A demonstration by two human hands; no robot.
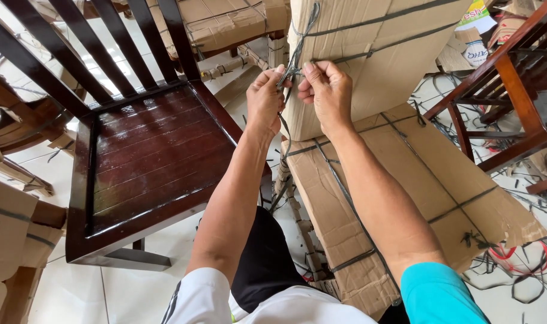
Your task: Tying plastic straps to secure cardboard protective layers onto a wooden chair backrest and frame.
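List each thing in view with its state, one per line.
Left hand: pinching the strap.
Right hand: pinching the strap.
Strap: wrapped around the box, pulled at its corner.
Box: bound, upright.
Chair: unwrapped, seat bare.
Flat cardboard: strapped, torn at edges.

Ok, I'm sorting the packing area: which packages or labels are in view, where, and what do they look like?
Upright brown cardboard-wrapped bundle, top centre, bound with grey string held by both hands.
Flat brown cardboard-wrapped piece, below it, strapped with grey string.
Green, yellow and white printed wrapper, top right, crumpled.
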